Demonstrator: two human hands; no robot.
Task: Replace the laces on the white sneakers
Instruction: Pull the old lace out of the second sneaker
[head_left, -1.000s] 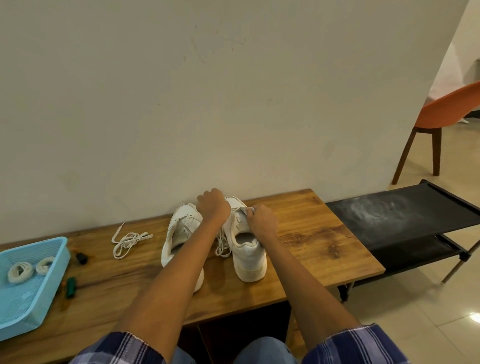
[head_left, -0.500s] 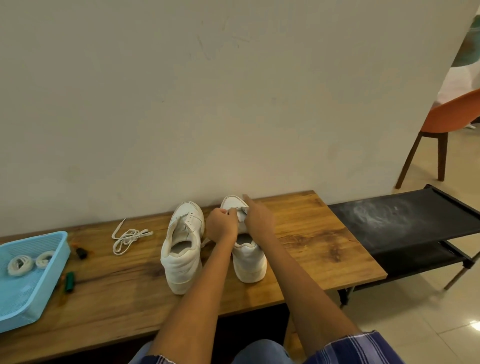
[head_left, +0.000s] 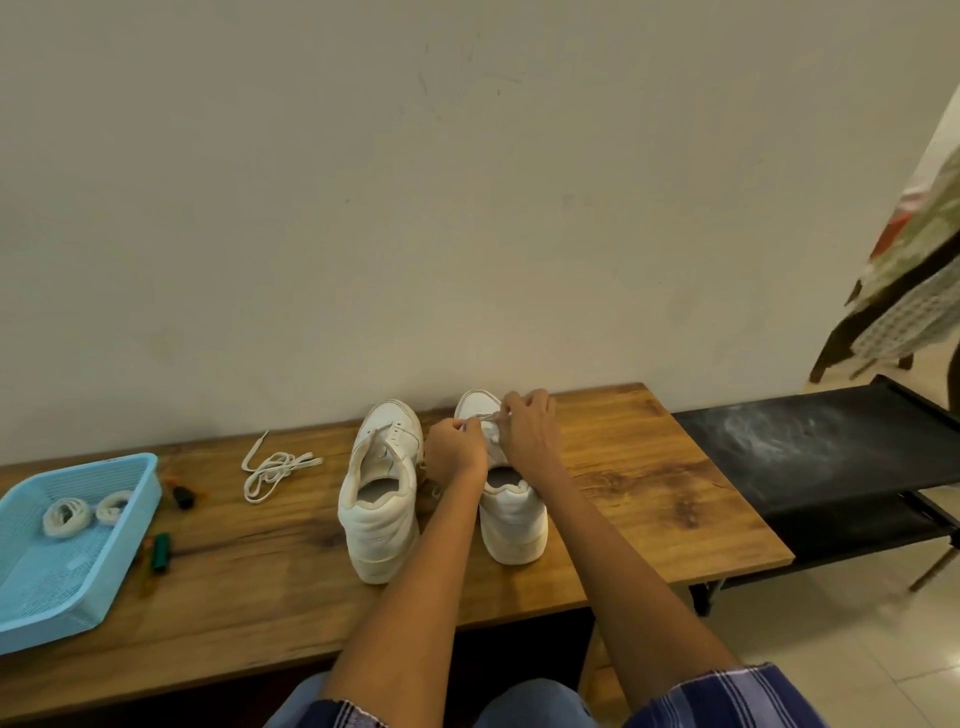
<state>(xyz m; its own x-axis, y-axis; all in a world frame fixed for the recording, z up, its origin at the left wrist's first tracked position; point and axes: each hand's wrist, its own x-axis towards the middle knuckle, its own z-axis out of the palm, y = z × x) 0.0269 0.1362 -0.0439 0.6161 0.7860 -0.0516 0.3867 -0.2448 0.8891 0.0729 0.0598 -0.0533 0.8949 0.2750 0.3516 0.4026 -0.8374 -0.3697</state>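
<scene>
Both hands, left hand (head_left: 457, 451) and right hand (head_left: 530, 434), are pinching the lace (head_left: 485, 420) over the right sneaker (head_left: 511, 512) by the bench (head_left: 623, 467)'s back edge, seemingly working it through an eyelet.

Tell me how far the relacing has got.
Done: the left white sneaker looks unlaced, and a loose white lace lies on the wooden table. In hand: both hands, left and right, pinch the lace on the right white sneaker. Left: threading the coiled laces from the blue basket.
</scene>
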